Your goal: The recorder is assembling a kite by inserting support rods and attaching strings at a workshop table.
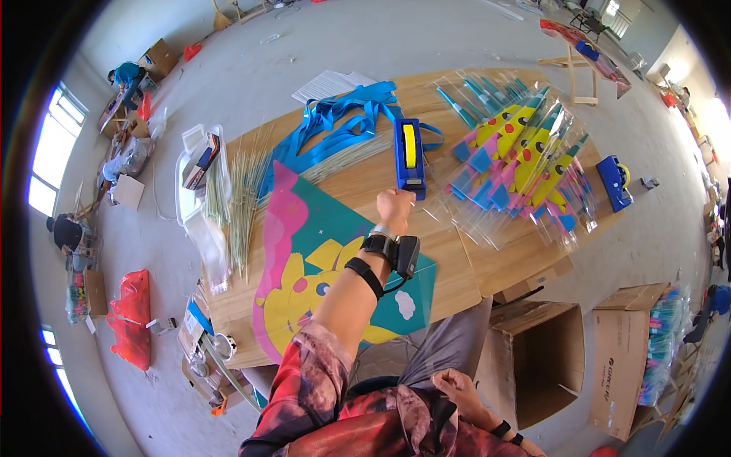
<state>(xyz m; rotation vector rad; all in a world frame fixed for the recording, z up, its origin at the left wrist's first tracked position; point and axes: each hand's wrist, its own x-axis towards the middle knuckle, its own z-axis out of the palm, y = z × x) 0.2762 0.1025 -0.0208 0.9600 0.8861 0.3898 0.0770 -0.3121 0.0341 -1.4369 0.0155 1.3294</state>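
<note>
Head view: left hand [394, 211] stretched forward over the wooden table [451, 263], at the near end of a blue tape dispenser [410, 175] with a yellow roll. Fingers curled in, nearly closed; whether they pinch the tape end, cannot tell. Right hand [454, 387] low, near the lap, fingers loosely bent, part open; cannot tell if anything sits between them.

Teal-and-pink sheet [314, 263] with yellow cartoon figure lies on the table, beneath the left forearm, its near edge by the person's legs. Dispenser stands beyond it, centre of table. Blue ribbon [349, 103] heaped left of dispenser; thin sticks [245, 186] bundled farther left. Clear-wrapped packets [525, 152] piled to its right, second blue dispenser [611, 184] past those. Open cardboard box [499, 362] beside the person, right.
</note>
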